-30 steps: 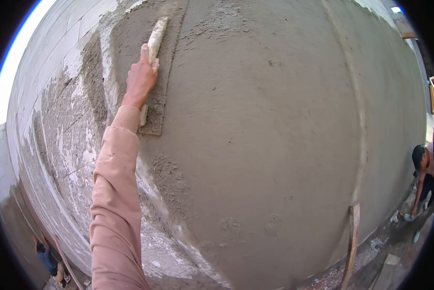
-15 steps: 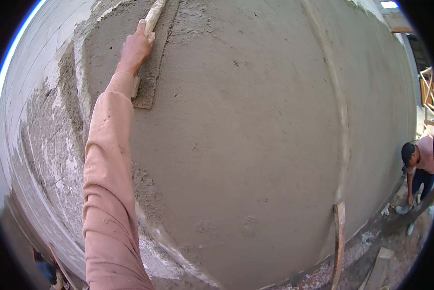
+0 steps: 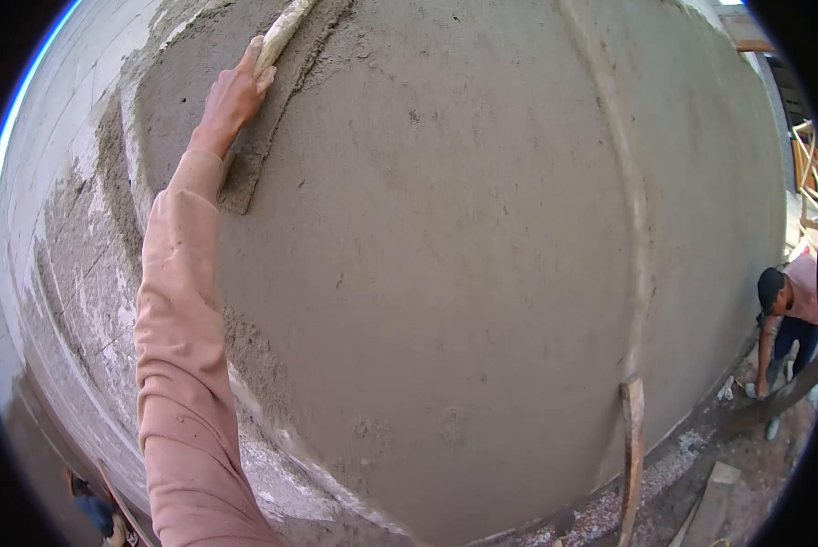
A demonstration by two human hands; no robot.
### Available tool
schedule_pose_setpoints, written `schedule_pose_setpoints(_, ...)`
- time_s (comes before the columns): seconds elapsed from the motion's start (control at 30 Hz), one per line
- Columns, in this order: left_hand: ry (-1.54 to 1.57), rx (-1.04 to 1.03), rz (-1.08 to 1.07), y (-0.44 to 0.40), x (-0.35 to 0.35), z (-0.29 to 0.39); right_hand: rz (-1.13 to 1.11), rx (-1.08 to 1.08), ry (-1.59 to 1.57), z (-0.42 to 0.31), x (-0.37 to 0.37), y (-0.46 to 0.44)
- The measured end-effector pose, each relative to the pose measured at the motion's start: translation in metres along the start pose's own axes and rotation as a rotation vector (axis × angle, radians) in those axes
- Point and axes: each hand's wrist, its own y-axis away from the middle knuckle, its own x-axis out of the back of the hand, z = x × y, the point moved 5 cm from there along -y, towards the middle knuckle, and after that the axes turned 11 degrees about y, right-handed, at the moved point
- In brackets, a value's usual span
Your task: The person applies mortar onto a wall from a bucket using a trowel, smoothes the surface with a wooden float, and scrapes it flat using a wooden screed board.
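My left hand (image 3: 229, 102) is at the upper left, its fingers closed around the pale handle of a long plastering float (image 3: 261, 150). The float lies at a slant against a grey plastered wall (image 3: 464, 264), and its top end runs out of view. A ridge of wet mortar (image 3: 322, 44) follows its right edge. Left of my hand the plaster is rougher and ends in a ragged edge. My right hand is out of view.
A raised vertical band (image 3: 635, 201) runs down the wall, with a wooden strip (image 3: 631, 456) leaning below it. A person (image 3: 792, 310) bends down at the right. Another person (image 3: 92, 510) is partly visible at lower left. A board (image 3: 708, 506) lies on the ground.
My left hand and the float have shifted left across the wall, and the float leans a little more. At right, the bending person's arm has moved slightly.
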Motion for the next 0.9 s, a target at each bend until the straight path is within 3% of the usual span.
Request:
schedule_pose_setpoints(0.07,-0.004,-0.019,0.017,0.006,0.002,0.001,-0.162,-0.185,-0.008,0.0,-0.006,-0.003)
schedule_pose_setpoints(0.27,-0.003,0.058,0.093,-0.069,0.001,-0.016,-0.082,-0.119,0.25,-0.027,0.004,0.002)
schedule_pose_setpoints(0.37,0.009,0.03,0.088,-0.09,0.002,-0.021,-0.077,-0.214,-0.278,-0.057,0.017,0.018)
schedule_pose_setpoints(0.57,-0.038,-0.159,-0.039,0.003,-0.01,-0.001,-0.004,0.102,0.326,0.031,-0.026,0.009)
schedule_pose_setpoints(0.7,-0.113,-0.09,-0.044,0.039,0.001,0.012,-0.036,-0.015,0.178,0.026,-0.011,0.017)
schedule_pose_setpoints(0.9,-0.109,-0.012,0.089,-0.055,0.0,-0.032,-0.037,-0.219,-0.208,-0.038,0.041,0.04)
